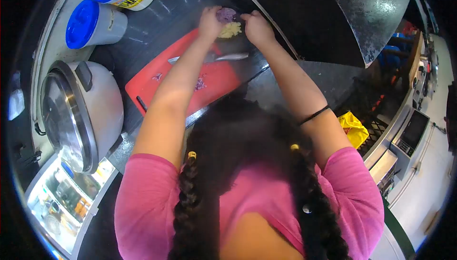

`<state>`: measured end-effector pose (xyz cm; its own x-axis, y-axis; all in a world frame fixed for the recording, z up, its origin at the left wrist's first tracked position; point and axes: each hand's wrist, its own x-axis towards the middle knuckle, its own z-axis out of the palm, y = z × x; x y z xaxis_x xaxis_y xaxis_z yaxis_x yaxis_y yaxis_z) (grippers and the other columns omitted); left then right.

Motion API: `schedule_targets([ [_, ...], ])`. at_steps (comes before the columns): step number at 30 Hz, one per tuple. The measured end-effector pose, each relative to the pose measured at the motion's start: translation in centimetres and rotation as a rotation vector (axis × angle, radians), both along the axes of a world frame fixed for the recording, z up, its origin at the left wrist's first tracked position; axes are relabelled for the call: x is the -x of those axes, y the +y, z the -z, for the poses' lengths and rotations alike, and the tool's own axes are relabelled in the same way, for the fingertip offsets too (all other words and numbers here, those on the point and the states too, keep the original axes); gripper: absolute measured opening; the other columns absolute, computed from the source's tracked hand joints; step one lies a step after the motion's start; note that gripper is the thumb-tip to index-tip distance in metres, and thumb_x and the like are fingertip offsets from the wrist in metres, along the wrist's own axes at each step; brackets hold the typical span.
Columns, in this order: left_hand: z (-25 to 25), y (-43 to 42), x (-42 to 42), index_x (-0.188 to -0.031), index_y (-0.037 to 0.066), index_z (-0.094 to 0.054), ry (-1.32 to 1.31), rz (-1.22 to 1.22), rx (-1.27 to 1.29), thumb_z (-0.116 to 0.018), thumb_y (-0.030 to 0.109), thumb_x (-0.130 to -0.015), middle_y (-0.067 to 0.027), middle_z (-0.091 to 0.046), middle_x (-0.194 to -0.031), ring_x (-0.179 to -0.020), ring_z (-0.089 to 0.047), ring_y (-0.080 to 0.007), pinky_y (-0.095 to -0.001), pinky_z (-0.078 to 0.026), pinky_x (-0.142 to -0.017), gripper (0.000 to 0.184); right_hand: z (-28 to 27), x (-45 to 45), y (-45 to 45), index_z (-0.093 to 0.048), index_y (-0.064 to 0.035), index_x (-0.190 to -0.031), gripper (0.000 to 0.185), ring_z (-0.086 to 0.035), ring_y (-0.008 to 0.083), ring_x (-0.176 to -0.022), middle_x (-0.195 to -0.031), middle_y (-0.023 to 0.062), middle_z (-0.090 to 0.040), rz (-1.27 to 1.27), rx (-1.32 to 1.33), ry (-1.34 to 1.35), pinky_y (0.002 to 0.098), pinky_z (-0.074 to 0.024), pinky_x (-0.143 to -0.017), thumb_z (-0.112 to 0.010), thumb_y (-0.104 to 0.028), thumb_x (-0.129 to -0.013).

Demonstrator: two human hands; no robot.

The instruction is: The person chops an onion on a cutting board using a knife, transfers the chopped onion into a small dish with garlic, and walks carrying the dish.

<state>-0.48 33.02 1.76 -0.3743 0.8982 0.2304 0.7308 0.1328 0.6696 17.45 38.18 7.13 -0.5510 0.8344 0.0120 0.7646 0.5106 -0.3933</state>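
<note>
My left hand (210,23) is at the far side of the counter, its fingers curled against the left edge of a heap of chopped purple onion (226,15). A heap of pale yellow chopped pieces (230,30) lies just below the onion. My right hand (259,29) is to the right of both heaps, with thumb and fingers drawn together. Whatever either hand grips is too dark to make out. Nearer to me, a knife (232,57) lies across the red cutting board (157,65), partly behind my left forearm. Purple scraps (200,84) are scattered on the board.
Blue-lidded white tubs (109,24) stand at the upper left. Below them is a large rice cooker (102,103) with a glass lid. A dark metal panel (304,17) rises close to my right hand. A yellow bag (353,129) sits at the lower right.
</note>
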Motion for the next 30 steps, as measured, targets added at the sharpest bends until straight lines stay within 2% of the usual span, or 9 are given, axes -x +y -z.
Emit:
schedule_targets([
  [9,-0.4,-0.1,0.7,-0.120,0.002,-0.067,-0.158,-0.036,0.088,-0.058,-0.007,-0.083,-0.0150,-0.074,-0.101,-0.095,-0.073,-0.0271,-0.0365,-0.057,-0.082,0.039,0.9,-1.5,-0.1,-0.071,-0.0178,-0.121,0.037,-0.063,0.0358,-0.103,-0.113,0.0149,-0.062,-0.034,-0.052,0.018,0.0443,-0.0526,-0.089,-0.051,-0.008,-0.092],
  [12,-0.1,0.0,1.3,-0.119,0.002,-0.067,-0.189,-0.068,0.071,-0.062,-0.007,-0.081,-0.0157,-0.073,-0.104,-0.091,-0.073,-0.0270,-0.0359,-0.057,-0.080,0.039,0.3,-1.0,0.0,-0.065,-0.0172,-0.128,0.035,-0.059,0.0360,-0.117,-0.126,0.0144,-0.057,-0.069,0.045,-0.064,0.0464,-0.0493,-0.098,-0.047,-0.017,-0.099],
  [16,0.2,-0.5,1.4,-0.117,0.002,-0.067,-0.126,-0.088,-0.028,-0.065,-0.007,-0.080,-0.0172,-0.069,-0.114,-0.089,-0.074,-0.0264,-0.0353,-0.057,-0.078,0.039,0.4,-1.2,-0.6,-0.066,-0.0173,-0.128,0.035,-0.061,0.0359,-0.114,-0.124,0.0148,-0.058,-0.108,0.031,-0.076,0.0464,-0.0516,-0.094,-0.047,-0.016,-0.097],
  [19,-0.3,-0.5,1.3,-0.112,0.004,-0.070,-0.243,-0.140,-0.020,-0.064,-0.004,-0.075,-0.0179,-0.064,-0.116,-0.099,-0.069,-0.0314,-0.0387,-0.057,-0.083,0.038,0.6,-1.3,-0.7,-0.068,-0.0157,-0.124,0.034,-0.063,0.0356,-0.108,-0.118,0.0156,-0.061,-0.075,-0.024,0.032,0.0452,-0.0527,-0.091,-0.051,-0.011,-0.095],
  [20,-0.4,-0.5,1.3,-0.113,0.004,-0.070,-0.277,-0.116,-0.053,-0.063,-0.005,-0.077,-0.0171,-0.063,-0.118,-0.097,-0.070,-0.0298,-0.0369,-0.057,-0.083,0.037,0.5,-1.4,-1.0,-0.071,-0.0140,-0.120,0.033,-0.064,0.0357,-0.103,-0.112,0.0159,-0.063,-0.036,-0.050,0.125,0.0441,-0.0529,-0.089,-0.054,-0.006,-0.092],
  [24,-2.5,-1.7,2.5,-0.117,0.005,-0.068,-0.487,0.059,-0.081,-0.060,-0.007,-0.079,-0.0149,-0.062,-0.119,-0.093,-0.072,-0.0261,-0.0333,-0.057,-0.083,0.040,1.0,-3.1,-1.7,-0.072,-0.0116,-0.116,0.029,-0.065,0.0357,-0.095,-0.101,0.0172,-0.064,-0.046,-0.029,0.283,0.0428,-0.0528,-0.084,-0.056,-0.005,-0.092],
  [25,-3.4,-2.7,3.0,-0.122,0.001,-0.064,-0.488,0.067,-0.005,-0.057,-0.011,-0.087,-0.0130,-0.062,-0.122,-0.091,-0.073,-0.0220,-0.0288,-0.056,-0.080,0.037,0.1,-3.4,-2.7,-0.072,-0.0109,-0.115,0.028,-0.064,0.0357,-0.091,-0.097,0.0175,-0.064,-0.037,0.011,0.313,0.0422,-0.0524,-0.081,-0.057,-0.005,-0.092],
  [28,-4.2,-8.1,4.3,-0.123,0.001,-0.063,-0.630,0.040,0.070,-0.056,-0.009,-0.089,-0.0119,-0.065,-0.117,-0.092,-0.072,-0.0191,-0.0273,-0.055,-0.080,0.036,-1.1,-3.4,-6.3,-0.072,-0.0098,-0.114,0.026,-0.063,0.0356,-0.086,-0.090,0.0177,-0.063,-0.109,0.049,0.385,0.0411,-0.0511,-0.075,-0.058,-0.006,-0.093],
  [30,-3.8,-13.3,5.0,-0.120,0.003,-0.066,-0.479,0.037,0.032,-0.058,-0.006,-0.090,-0.0115,-0.066,-0.113,-0.091,-0.071,-0.0188,-0.0298,-0.056,-0.079,0.032,-1.7,-3.9,-9.7,-0.072,-0.0105,-0.115,0.028,-0.064,0.0359,-0.089,-0.095,0.0185,-0.063,-0.210,0.200,0.293,0.0419,-0.0524,-0.078,-0.057,-0.005,-0.092],
])
